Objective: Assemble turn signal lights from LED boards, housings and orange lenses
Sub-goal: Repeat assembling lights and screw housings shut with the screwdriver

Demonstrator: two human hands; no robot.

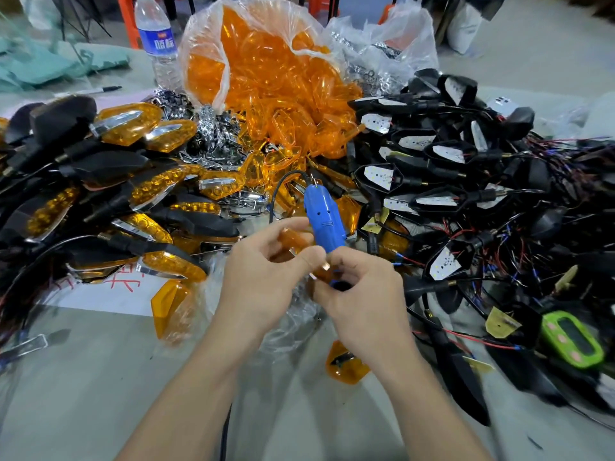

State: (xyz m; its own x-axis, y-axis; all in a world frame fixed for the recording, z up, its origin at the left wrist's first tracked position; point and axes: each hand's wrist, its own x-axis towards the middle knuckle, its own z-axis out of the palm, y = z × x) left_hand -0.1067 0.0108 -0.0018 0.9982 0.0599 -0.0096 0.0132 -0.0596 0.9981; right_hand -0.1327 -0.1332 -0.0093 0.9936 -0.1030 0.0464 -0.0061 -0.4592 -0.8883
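Observation:
My left hand (263,277) pinches an orange lens (293,242) at the centre of the view, just above the table. My right hand (362,294) grips the lower end of a blue corded tool (322,217), whose body points up and away; its tip is hidden behind my fingers beside the lens. A plastic bag of orange lenses (266,68) stands at the back. Black housings with white LED boards (432,151) and thin wires are heaped on the right. Finished lights with orange lenses (133,194) are piled on the left.
A water bottle (158,38) stands at the back left beside a pen (96,91). Chrome reflectors (213,128) lie between the piles. Loose orange lenses (169,307) (346,364) rest on the grey table (100,377). A green timer (572,341) sits at the right.

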